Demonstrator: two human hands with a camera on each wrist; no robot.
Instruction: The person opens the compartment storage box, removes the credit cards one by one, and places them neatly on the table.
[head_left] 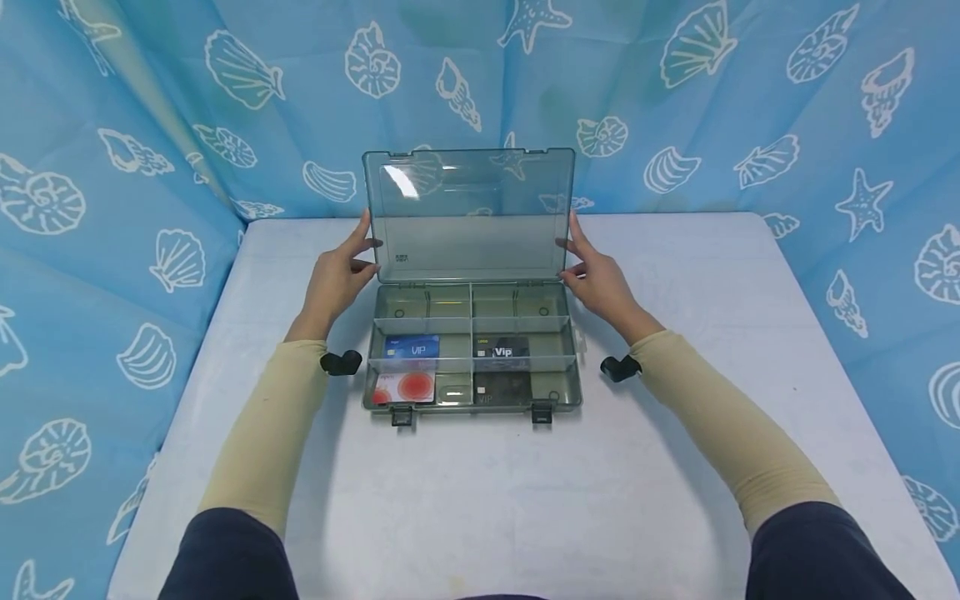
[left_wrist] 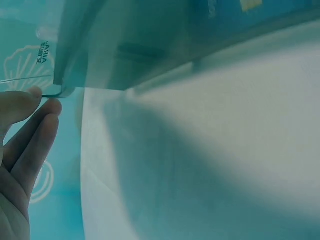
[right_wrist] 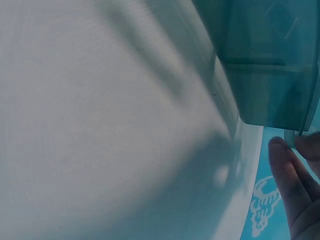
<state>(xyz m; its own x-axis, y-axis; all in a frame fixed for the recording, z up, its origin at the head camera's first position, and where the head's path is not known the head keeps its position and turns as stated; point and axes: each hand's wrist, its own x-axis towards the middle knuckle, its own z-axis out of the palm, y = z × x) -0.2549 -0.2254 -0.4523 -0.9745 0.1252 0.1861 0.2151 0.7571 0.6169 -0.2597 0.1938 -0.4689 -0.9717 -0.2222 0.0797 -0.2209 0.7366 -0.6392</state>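
Observation:
A translucent grey-green plastic compartment box (head_left: 453, 392) sits on the table, its hinged lid (head_left: 468, 196) standing raised at the back. My left hand (head_left: 333, 279) pinches the lid's left edge between thumb and fingers, as the left wrist view also shows. On the opposite side my right hand (head_left: 603, 287) pinches the lid's right edge. Cards lie in the nearer compartments: a blue VIP card (head_left: 411, 346) and a black Vip card (head_left: 502, 346) in the middle row, a white card with red circles (head_left: 405, 387) and a dark VIP card (head_left: 504, 387) in the front row.
Two black latches (head_left: 402, 416) hang at the box's front edge. The box stands on a white-covered table (head_left: 465, 500). A blue curtain (head_left: 300, 100) with white shell prints rises behind the table and along both sides.

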